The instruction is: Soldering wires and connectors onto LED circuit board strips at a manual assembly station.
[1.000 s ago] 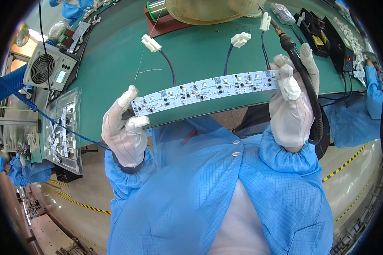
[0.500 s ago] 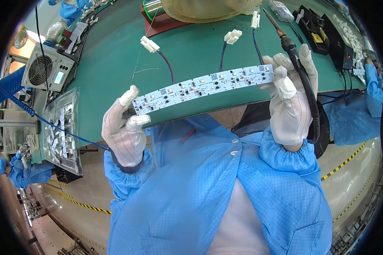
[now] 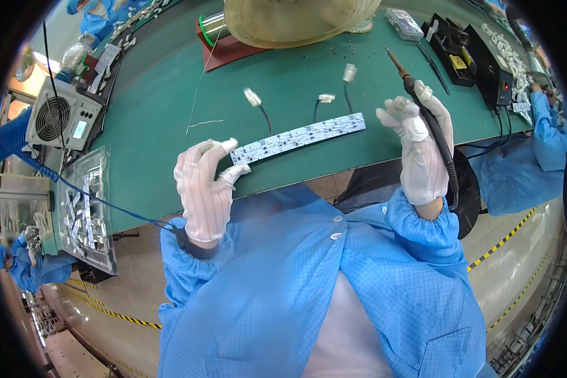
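A long white LED circuit strip (image 3: 299,137) hangs just over the green bench, several short wires with white connectors rising from its far edge. My left hand (image 3: 205,189), in a white glove, pinches the strip's left end between thumb and fingers. My right hand (image 3: 419,148), also gloved, is off the strip's right end and grips a black soldering iron (image 3: 422,107) whose tip points away toward the back of the bench. The iron's cable runs down past my right wrist.
A green bench mat (image 3: 164,132) spans the view. At the left stand a grey fan unit (image 3: 63,116) and a clear tray of small parts (image 3: 85,208). A solder spool on a red stand (image 3: 217,34) and a black soldering station (image 3: 485,60) sit at the back. A neighbour's blue sleeve (image 3: 548,120) is at right.
My right hand has let go of the strip's right end and now holds only the iron. The strip has dropped toward the bench, held by my left hand alone.
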### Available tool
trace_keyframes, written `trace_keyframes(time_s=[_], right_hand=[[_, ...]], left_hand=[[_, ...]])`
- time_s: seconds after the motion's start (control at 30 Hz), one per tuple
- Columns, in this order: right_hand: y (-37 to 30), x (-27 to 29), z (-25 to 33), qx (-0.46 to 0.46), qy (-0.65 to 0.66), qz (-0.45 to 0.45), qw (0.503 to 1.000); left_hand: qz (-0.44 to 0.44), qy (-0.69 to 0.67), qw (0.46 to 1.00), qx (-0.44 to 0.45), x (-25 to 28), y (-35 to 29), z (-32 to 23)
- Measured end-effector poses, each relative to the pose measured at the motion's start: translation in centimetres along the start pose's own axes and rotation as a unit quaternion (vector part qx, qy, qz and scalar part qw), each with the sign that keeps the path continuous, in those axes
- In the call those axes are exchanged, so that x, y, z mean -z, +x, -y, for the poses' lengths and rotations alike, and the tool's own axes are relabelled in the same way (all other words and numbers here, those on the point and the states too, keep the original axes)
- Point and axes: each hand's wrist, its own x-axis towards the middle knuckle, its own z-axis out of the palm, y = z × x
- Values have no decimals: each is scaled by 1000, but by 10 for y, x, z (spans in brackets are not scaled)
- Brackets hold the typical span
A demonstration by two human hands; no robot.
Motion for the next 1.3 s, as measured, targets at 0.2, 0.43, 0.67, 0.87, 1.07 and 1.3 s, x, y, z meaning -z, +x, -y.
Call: trace_keyframes(time_s=[0.2, 0.43, 0.67, 0.87, 1.07, 1.3], right_hand=[[35, 46, 4, 55, -230, -124, 964], [94, 110, 15, 125, -211, -241, 939], [160, 125, 20, -6, -206, -173, 963], [229, 174, -48, -137, 251, -88, 954], [156, 125, -33, -207, 207, 73, 953], [161, 80, -24, 94, -653, 79, 747]], left_hand=[[71, 66, 994, 54, 3, 1, 4], [66, 68, 994, 52, 1, 0, 6], [59, 78, 993, 64, -3, -2, 4], [56, 76, 994, 54, -5, 1, 2], [52, 88, 992, 75, -7, 0, 1], [49, 84, 993, 62, -9, 0, 3]])
